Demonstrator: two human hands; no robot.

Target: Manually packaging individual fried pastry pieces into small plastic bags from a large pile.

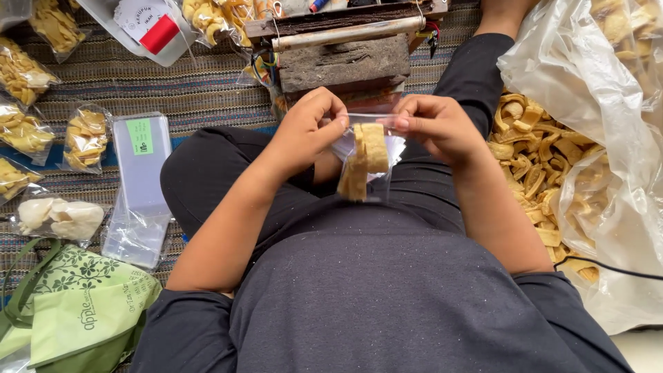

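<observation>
Clear plastic bag (366,162) of yellow crackers hangs between left hand (307,131) and right hand (438,128), each grip pinching its top.

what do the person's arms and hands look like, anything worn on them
Both arms are bare from above the elbow down. Short dark grey sleeves of a faintly speckled top cover the upper arms. The left hand and the right hand wear no gloves; no rings, watch or bracelets show.
</observation>
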